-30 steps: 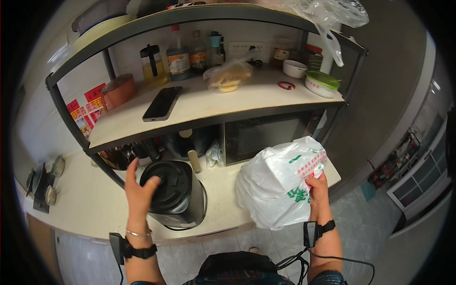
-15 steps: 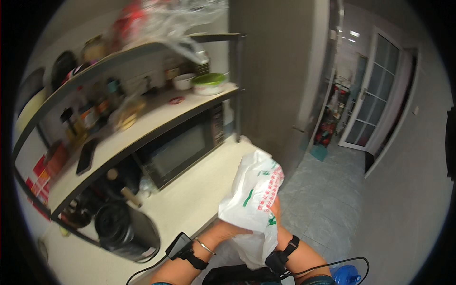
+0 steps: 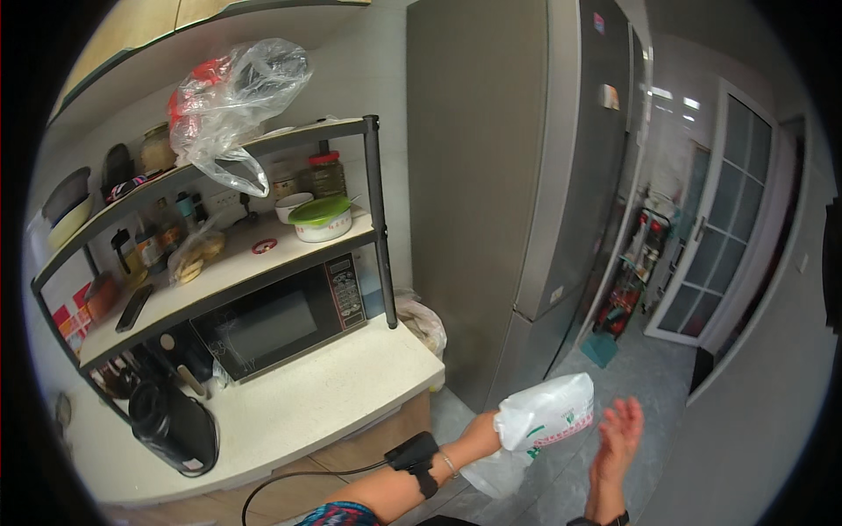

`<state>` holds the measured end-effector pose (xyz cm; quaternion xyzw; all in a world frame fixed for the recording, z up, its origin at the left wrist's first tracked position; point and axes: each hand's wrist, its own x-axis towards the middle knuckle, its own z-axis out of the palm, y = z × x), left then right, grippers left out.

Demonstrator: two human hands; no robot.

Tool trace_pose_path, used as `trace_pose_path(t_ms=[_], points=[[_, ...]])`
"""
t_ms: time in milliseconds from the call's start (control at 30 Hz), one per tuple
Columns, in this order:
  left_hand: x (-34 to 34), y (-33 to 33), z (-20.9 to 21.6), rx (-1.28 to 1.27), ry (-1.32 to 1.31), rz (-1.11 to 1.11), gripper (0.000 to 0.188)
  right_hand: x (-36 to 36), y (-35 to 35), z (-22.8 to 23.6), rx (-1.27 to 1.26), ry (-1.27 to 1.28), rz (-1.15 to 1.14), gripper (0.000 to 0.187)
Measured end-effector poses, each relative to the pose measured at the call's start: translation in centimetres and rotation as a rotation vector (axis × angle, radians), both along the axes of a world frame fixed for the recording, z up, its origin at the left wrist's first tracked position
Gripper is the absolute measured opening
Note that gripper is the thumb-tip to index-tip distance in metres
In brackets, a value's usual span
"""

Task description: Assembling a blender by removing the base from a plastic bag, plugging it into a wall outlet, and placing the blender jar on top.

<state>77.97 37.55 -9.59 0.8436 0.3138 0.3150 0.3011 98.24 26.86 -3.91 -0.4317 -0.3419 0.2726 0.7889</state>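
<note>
A white plastic bag [image 3: 548,412] with red and green print covers my left hand [image 3: 481,438] from the wrist forward, so the fingers are hidden. Part of the bag hangs loose below that wrist. Just right of the bag, my right hand [image 3: 618,434] is raised with fingers stretched up and slightly apart, holding nothing. A gap separates it from the bag. Both hands are over the floor, past the right end of the white counter [image 3: 351,390].
A black microwave [image 3: 281,320] stands under a shelf rack holding a green-lidded bowl [image 3: 320,219], jars and a clear plastic bag [image 3: 254,88]. A black appliance [image 3: 171,430] sits on the counter. The tall grey fridge [image 3: 474,193] rises ahead; a glazed door [image 3: 715,210] is far right.
My view has turned and the hands have moved right, away from the counter. My right hand has come off the white bag, which stays on my left hand.
</note>
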Motion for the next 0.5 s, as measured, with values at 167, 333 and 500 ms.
trace_pose_path(t_ms=[167, 333, 500], points=[[7.9, 3.7, 2.3, 0.325, 0.372, 0.021, 0.016, 5.1, 1.8, 1.7, -0.140, -0.826, -0.119, 0.081], [15.1, 8.7, 3.4, 0.256, 0.079, -0.056, 0.019, 8.3, 8.5, 1.4, -0.330, -1.389, -0.029, 0.074], [25.1, 16.2, 5.4, 0.033, -0.356, -0.175, 0.015, 15.8, 15.1, -1.1, -0.204, -1.148, -0.045, 0.065]])
